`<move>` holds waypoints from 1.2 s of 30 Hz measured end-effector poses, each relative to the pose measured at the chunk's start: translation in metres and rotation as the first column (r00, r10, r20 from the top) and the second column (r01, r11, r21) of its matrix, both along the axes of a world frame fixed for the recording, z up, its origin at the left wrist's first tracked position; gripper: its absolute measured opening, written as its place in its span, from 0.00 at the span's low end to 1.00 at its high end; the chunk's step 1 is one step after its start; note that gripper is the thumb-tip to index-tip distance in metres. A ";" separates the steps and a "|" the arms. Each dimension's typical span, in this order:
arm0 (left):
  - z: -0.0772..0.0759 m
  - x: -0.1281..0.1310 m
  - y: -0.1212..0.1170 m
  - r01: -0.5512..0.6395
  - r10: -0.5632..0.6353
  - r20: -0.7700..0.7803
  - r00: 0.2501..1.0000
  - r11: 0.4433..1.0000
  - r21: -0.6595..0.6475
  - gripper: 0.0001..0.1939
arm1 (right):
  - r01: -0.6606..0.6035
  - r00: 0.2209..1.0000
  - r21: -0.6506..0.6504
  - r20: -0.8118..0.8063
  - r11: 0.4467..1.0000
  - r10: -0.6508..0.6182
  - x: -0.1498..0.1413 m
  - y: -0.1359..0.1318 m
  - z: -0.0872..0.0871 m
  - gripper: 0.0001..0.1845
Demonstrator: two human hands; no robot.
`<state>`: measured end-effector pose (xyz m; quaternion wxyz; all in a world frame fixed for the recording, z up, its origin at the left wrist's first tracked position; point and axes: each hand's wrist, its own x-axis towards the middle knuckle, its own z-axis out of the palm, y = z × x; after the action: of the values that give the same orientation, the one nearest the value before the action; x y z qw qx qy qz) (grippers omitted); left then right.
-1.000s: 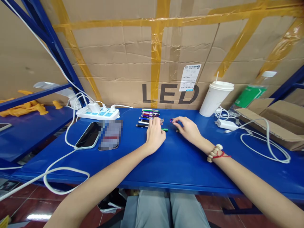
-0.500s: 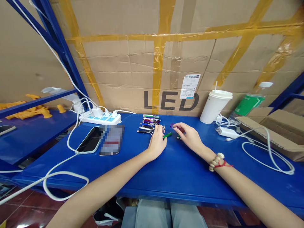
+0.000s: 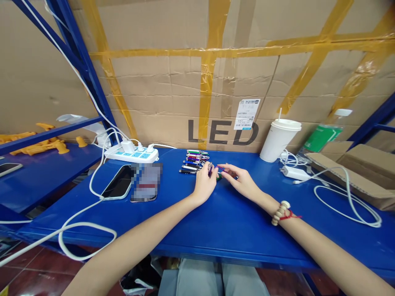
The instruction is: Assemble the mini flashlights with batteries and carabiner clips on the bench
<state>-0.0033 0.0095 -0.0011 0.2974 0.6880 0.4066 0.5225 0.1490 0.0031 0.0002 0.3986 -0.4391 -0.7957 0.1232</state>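
Note:
My left hand (image 3: 204,184) is closed around a slim green penlight (image 3: 219,176); its silver end shows near the fingertips, and fingers hide much of the rest. My right hand (image 3: 242,180) pinches a small purple clip (image 3: 221,168), right against the left fingertips. Whether the clip is joined to the penlight I cannot tell. Just left of my hands lies a row of several slim metal penlights (image 3: 194,158) in green, red, purple, blue, white and black, their small clips pointing right.
Left on the blue table (image 3: 191,230) are two phones (image 3: 119,183), a white power strip (image 3: 132,154) and loose cables. To the right stand a white cup (image 3: 279,139), a charger (image 3: 295,173), a green-labelled bottle (image 3: 322,137) and an open cardboard box (image 3: 370,172). A large carton (image 3: 166,90) walls the back.
My right hand has moved left with the purple clip, and now meets my left hand. The green penlight is more covered by fingers than before.

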 end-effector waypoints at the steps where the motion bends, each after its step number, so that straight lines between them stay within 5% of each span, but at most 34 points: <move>1: 0.000 0.000 0.000 -0.004 0.004 -0.022 1.000 1.000 0.010 0.10 | 0.009 0.998 0.030 0.059 1.000 -0.011 0.001 0.000 0.000 0.19; 9: 0.003 -0.002 -0.004 -0.008 0.009 -0.138 0.990 1.000 0.009 0.10 | 0.007 0.940 0.181 0.335 0.983 -0.068 0.003 -0.007 0.006 0.20; 15: 0.007 -0.003 -0.003 0.071 -0.064 -0.211 0.975 0.997 0.026 0.11 | -0.041 0.983 0.102 0.184 0.994 0.022 0.002 -0.004 0.000 0.15; 21: 0.006 -0.003 -0.003 0.107 -0.090 -0.237 0.967 0.992 0.060 0.11 | -0.074 0.976 0.097 0.212 0.993 0.052 0.002 -0.005 0.003 0.08; 36: 0.003 0.001 -0.003 0.152 -0.142 -0.193 0.971 0.987 0.041 0.11 | -0.070 0.979 0.168 0.202 0.983 0.036 0.007 -0.003 0.006 0.13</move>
<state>-0.0023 0.0061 0.0022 0.2760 0.7707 0.3661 0.4425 0.1563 0.0002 0.0062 0.3509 -0.3913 -0.8505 0.0195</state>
